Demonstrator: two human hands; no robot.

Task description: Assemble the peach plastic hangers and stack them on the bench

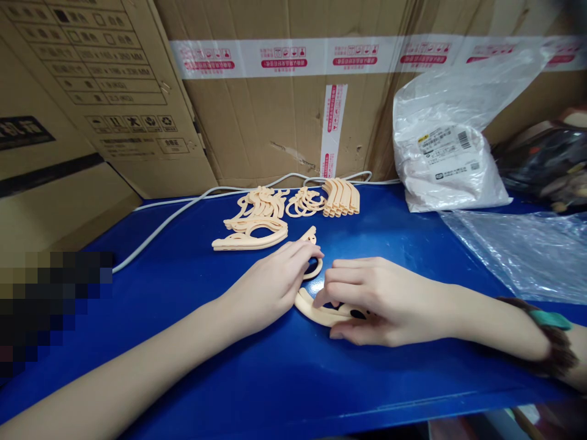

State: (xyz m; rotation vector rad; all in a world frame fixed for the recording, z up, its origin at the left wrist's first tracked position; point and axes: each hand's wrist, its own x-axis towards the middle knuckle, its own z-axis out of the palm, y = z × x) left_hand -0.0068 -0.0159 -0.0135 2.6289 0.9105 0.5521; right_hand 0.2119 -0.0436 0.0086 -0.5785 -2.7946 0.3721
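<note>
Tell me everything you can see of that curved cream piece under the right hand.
The curved cream piece looks like smooth plastic: a slim bowed arm, with dark openings further along. It is low over the blue tabletop, its bare end curving away toward the left hand. The right hand grips it and hides its other end; whether the left touches it is unclear.

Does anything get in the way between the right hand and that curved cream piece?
Nothing visible: the right hand is holding the curved cream piece. The left hand is by its other end; whether they touch is unclear.
</note>
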